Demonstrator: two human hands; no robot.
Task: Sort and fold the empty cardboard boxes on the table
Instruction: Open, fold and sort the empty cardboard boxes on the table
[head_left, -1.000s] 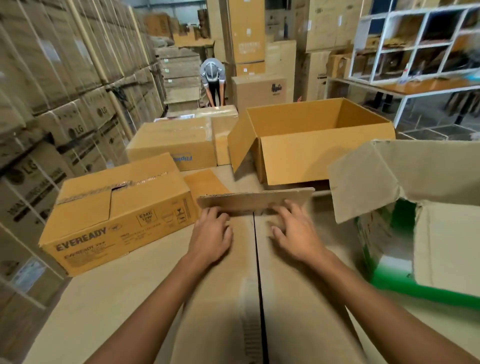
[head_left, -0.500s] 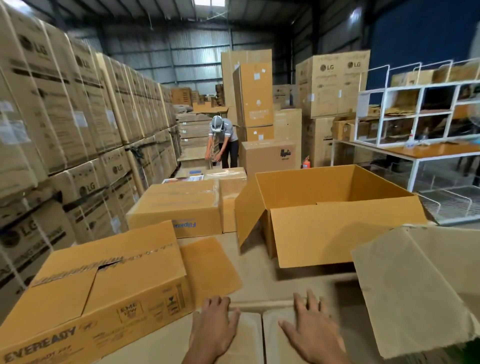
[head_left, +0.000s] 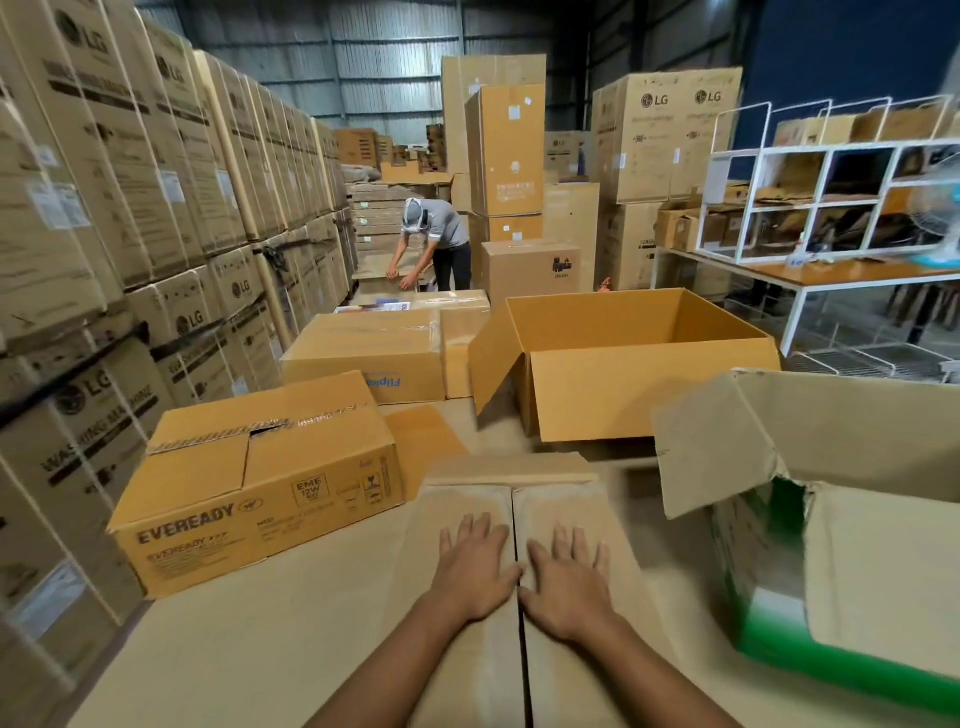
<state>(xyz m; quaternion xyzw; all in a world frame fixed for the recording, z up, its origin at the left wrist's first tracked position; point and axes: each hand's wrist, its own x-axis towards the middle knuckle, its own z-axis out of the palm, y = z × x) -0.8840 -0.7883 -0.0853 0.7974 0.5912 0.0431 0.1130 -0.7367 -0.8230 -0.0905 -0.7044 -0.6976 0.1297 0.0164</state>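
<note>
A flattened brown cardboard box (head_left: 467, 493) lies on the table in front of me, its two long flaps meeting at a centre seam. My left hand (head_left: 475, 566) presses flat on the left flap. My right hand (head_left: 569, 582) presses flat on the right flap, fingers straight and spread. An Eveready box (head_left: 260, 478) sits closed to the left. An open yellow-brown box (head_left: 623, 364) stands behind, top flaps out. A green and white box (head_left: 857, 571) with open flaps stands at the right.
A taped Flipkart box (head_left: 369, 348) lies at the back of the table (head_left: 234, 649). Stacked LG cartons (head_left: 130, 208) wall off the left side. A person (head_left: 434, 244) bends over cardboard further back. A white wire rack (head_left: 831, 182) stands on a bench at right.
Both hands slid back toward me along the flaps, from the far end flap to the middle of the flattened box. The end flap now lies flat. My view tilted up, then partly down.
</note>
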